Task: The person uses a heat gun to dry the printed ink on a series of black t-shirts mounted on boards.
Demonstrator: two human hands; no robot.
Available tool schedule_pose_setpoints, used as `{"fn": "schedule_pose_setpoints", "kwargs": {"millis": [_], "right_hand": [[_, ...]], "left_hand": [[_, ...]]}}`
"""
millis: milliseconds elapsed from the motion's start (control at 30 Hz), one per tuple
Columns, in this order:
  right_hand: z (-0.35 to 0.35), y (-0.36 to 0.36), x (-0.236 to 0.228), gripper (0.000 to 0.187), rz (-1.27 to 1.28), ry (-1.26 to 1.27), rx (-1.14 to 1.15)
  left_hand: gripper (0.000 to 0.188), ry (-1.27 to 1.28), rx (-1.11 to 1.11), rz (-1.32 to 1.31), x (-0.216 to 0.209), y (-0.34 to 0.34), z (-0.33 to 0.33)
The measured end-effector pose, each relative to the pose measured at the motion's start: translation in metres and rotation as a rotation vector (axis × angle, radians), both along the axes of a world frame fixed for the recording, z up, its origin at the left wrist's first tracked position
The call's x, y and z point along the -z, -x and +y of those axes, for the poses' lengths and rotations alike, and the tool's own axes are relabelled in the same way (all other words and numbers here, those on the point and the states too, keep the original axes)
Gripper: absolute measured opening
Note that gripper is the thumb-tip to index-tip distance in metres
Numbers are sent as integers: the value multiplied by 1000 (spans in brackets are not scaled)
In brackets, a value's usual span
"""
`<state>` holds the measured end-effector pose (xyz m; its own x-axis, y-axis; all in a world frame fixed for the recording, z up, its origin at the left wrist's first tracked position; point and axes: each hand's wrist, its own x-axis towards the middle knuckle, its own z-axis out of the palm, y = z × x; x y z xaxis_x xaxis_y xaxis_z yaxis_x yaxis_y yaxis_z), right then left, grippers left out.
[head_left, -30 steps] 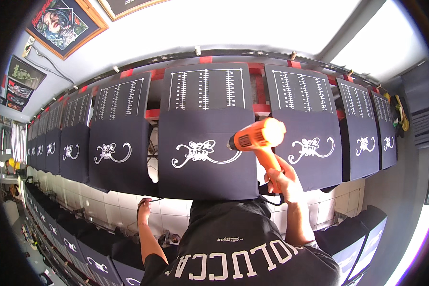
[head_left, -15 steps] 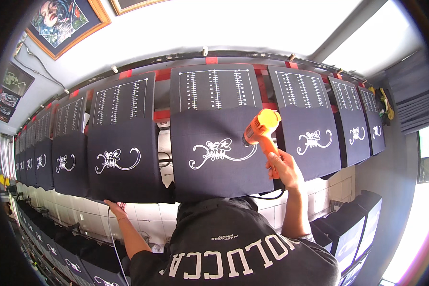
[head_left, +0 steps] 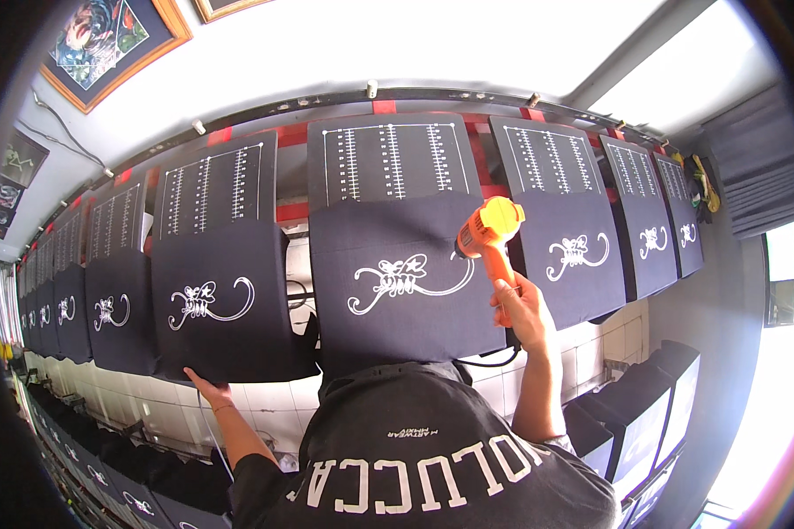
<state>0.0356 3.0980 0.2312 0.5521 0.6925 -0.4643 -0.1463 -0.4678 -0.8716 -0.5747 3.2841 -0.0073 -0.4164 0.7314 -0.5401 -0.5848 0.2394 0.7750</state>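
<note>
My right hand (head_left: pixel 524 312) is closed round the handle of an orange heat gun (head_left: pixel 492 231). Its dark nozzle points down and left, over the dark cloth (head_left: pixel 397 331) on the middle board, beside the curling tail of a white printed design (head_left: pixel 400 278). The gun appears to be just above the cloth, not on it. To the left, my left hand (head_left: pixel 208 388) reaches to the lower edge of the neighbouring cloth-covered board (head_left: pixel 212 348), fingers extended and partly hidden under that edge. A thin pale cord (head_left: pixel 212 432) runs down beside that hand.
A long row of boards with white ruler marks (head_left: pixel 393 159) rests on a red frame (head_left: pixel 295 132), more printed cloths on both sides. Another row of covered boards (head_left: pixel 635 423) stands behind me. The gun's black cable (head_left: pixel 490 362) loops near my waist. Framed pictures (head_left: pixel 106 44) hang upper left.
The view has shifted slightly, with the boards sitting a little farther left. The heat gun has moved slightly up and right relative to the printed design. My left hand stays by its board's edge.
</note>
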Motion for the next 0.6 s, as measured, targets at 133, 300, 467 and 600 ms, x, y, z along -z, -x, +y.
{"fn": "schedule_pose_setpoints", "kwargs": {"millis": [133, 300, 467, 600], "right_hand": [[0, 0, -1, 38, 30, 5, 0], [0, 3, 1, 35, 9, 14, -19], [-1, 4, -1, 33, 21, 21, -47], [1, 5, -5, 31, 36, 25, -33]], "left_hand": [[79, -16, 3, 11, -1, 1, -2], [80, -35, 18, 22, 0, -1, -2], [79, -47, 33, 16, 6, 5, -2], [78, -66, 48, -1, 7, 7, -2]]}}
